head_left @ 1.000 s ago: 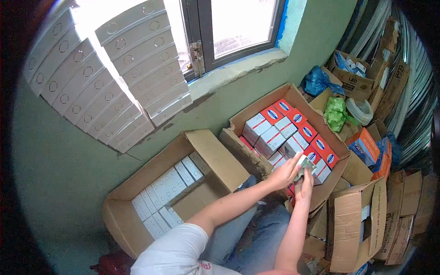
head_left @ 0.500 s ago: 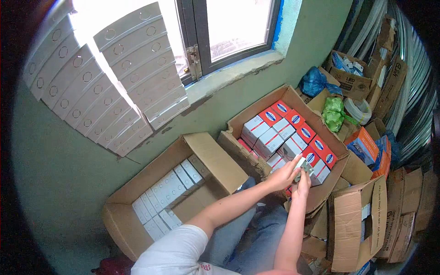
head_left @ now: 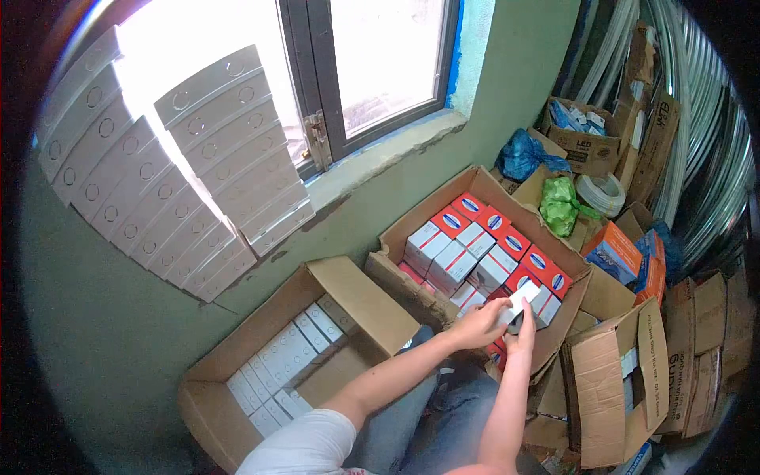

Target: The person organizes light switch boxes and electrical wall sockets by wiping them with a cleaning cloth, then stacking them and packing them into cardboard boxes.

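Note:
Over the box of red-and-white cartons, my left hand [head_left: 480, 323] and my right hand [head_left: 519, 336] together hold a small white electrical fitting [head_left: 524, 298]. Its smooth white face is turned up. My left fingers pinch its near left side, while my right hand cups it from below and the right; a dark part shows underneath, between the hands. Beneath them, red-and-white cartons [head_left: 495, 265] lie in rows in the large cardboard box [head_left: 576, 297]. To the left, an open cardboard box [head_left: 207, 396] contains white rectangular boxes [head_left: 277, 348] marked with round outlines.
White panels with round outlines [head_left: 222, 150] lean by the window [head_left: 384, 71]. At the right are an open carton [head_left: 598, 396], an orange-and-blue box [head_left: 612, 253], a green bag [head_left: 559, 207], a blue bag [head_left: 526, 154] and long metallic conduits [head_left: 697, 119].
The white fitting has been turned: its grey underside with parts showed before, and now its plain white face does. Both hands stay on it. The head view has shifted slightly.

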